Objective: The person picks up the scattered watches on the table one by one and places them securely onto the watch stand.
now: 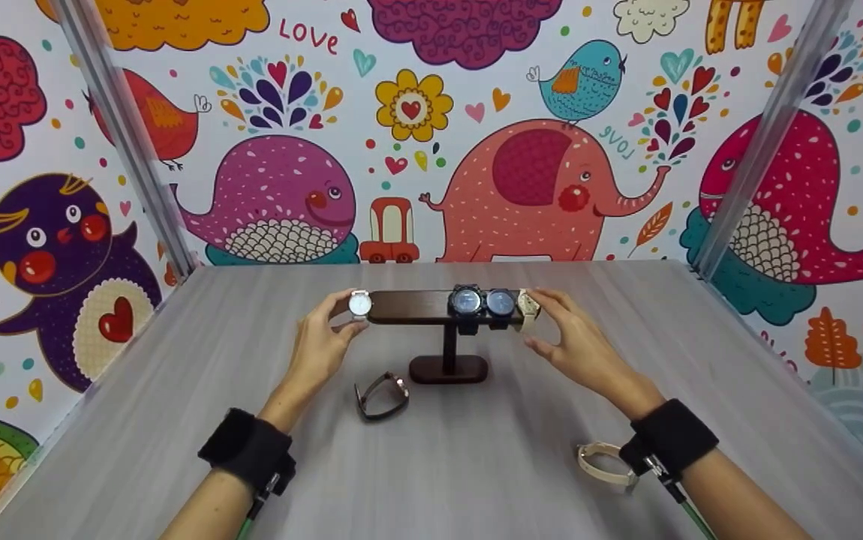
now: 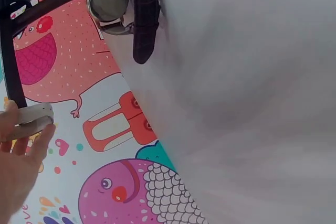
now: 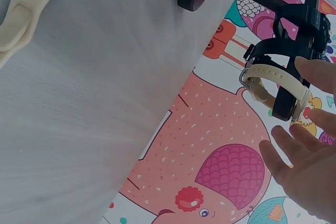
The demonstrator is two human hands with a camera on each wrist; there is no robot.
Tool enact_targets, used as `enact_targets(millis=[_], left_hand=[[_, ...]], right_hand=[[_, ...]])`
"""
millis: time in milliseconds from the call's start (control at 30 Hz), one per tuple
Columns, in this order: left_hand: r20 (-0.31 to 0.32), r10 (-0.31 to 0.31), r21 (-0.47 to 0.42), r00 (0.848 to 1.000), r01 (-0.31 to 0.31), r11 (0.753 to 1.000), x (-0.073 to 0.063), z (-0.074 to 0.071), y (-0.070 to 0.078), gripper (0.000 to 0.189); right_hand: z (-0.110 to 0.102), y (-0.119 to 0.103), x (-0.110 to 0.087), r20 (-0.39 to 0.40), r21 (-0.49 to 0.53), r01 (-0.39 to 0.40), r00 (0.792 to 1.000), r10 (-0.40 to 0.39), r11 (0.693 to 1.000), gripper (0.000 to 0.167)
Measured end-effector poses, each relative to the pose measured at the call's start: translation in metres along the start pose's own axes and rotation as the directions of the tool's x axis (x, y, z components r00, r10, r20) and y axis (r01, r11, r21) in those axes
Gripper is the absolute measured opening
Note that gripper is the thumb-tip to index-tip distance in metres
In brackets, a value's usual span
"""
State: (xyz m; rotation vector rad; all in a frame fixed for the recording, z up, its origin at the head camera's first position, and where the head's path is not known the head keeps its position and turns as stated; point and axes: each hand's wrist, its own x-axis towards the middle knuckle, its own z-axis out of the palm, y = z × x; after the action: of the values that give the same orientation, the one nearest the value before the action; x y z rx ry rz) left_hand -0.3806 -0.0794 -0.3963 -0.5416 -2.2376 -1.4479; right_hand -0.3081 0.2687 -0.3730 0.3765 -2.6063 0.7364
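Note:
My left hand [image 1: 317, 341] pinches a white-strapped watch [image 1: 360, 303] at the left end of the dark bar of a watch stand [image 1: 410, 307]. In the left wrist view, the white band [image 2: 34, 113] loops at the bar's tip between thumb and fingers. My right hand [image 1: 585, 346] is at the opposite end, fingers spread and fairly straight, with fingertips right at a cream watch [image 1: 527, 306] that hangs round the bar. Beside that one, two dark watches, a larger one [image 1: 467, 301] and a smaller one [image 1: 500, 303], are strapped on the bar.
A dark-strapped watch [image 1: 385, 415] lies on the grey table [image 1: 476, 465] in front of the stand's base [image 1: 449, 370]. Another cream-strapped watch [image 1: 605, 475] lies near my right wrist. A brightly printed wall [image 1: 536, 195] stands behind the table.

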Motion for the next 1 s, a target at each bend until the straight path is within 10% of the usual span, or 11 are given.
enact_targets(millis=[467, 1000], left_hand=[[0.118, -0.063, -0.053, 0.991, 0.070, 0.996, 0.011, 0.002, -0.008, 0.058], [0.355, -0.094, -0.122, 0.930, 0.146, 0.982, 0.013, -0.003, -0.006, 0.063]], right_hand=[[0.002, 0.003, 0.000, 0.027, 0.015, -0.016, 1.000, 0.016, 1.000, 0.072], [0.000, 0.003, 0.002, 0.055, 0.020, -0.011, 0.998, 0.010, 1.000, 0.074]])
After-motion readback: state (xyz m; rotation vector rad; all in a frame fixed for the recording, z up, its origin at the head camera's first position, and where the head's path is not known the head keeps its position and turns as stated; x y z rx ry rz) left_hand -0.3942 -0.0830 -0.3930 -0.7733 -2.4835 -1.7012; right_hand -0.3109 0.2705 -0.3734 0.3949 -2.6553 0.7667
